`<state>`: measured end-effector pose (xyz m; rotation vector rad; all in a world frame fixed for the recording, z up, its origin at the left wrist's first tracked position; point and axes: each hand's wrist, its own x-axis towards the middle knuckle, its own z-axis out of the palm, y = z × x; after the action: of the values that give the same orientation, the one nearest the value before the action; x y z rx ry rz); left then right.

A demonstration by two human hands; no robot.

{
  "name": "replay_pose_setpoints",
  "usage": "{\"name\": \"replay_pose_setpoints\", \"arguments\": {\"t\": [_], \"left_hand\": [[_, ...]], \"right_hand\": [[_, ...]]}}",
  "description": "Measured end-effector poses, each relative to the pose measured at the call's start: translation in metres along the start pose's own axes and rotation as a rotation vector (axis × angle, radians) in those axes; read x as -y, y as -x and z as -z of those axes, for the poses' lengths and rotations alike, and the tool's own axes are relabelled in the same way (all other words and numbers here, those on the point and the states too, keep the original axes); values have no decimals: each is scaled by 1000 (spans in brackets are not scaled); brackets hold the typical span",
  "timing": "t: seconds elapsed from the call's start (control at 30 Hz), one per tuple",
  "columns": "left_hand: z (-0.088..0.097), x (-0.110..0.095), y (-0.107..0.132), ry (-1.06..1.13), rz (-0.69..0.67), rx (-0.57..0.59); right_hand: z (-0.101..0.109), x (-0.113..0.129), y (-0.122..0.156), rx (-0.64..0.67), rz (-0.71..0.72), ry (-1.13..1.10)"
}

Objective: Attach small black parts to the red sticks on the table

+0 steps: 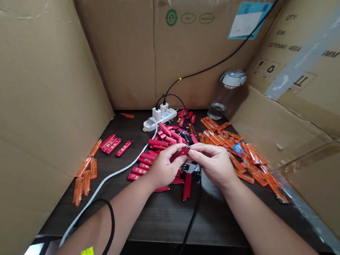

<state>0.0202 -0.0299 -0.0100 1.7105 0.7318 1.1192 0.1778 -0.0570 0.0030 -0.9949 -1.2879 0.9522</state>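
Both curled: left hand (164,167), right hand (214,165) pinching red lighter (182,153).

A red plastic lighter (180,153) — nearly level, small metal head pointing right.

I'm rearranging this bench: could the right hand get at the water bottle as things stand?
Probably yes: nothing tall stands between the right hand and the water bottle. Only a low spread of orange lighters lies along the way, though the reach looks fairly long.
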Motion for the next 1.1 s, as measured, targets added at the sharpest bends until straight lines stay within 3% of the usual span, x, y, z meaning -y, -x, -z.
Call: {"name": "replay_pose_setpoints", "arguments": {"t": [0.1, 0.27, 0.53, 0.73, 0.9, 1.1], "left_hand": [[0, -2, -1, 163, 90, 45], [0, -5, 0, 232, 101, 68], [-2, -9, 3, 157, 5, 12], [0, -10, 4, 73, -54, 31], [2, -10, 5, 4, -106, 30], [6, -8, 4, -181, -294, 40]], "right_hand": [[-2, 4, 2, -24, 104, 65], [-7, 13, 5, -52, 261, 149], [-7, 15, 11, -4, 333, 251], [-11, 16, 15, -64, 452, 356], [-12, 15, 16, -32, 348, 278], [-16, 13, 17, -15, 232, 209]]}}
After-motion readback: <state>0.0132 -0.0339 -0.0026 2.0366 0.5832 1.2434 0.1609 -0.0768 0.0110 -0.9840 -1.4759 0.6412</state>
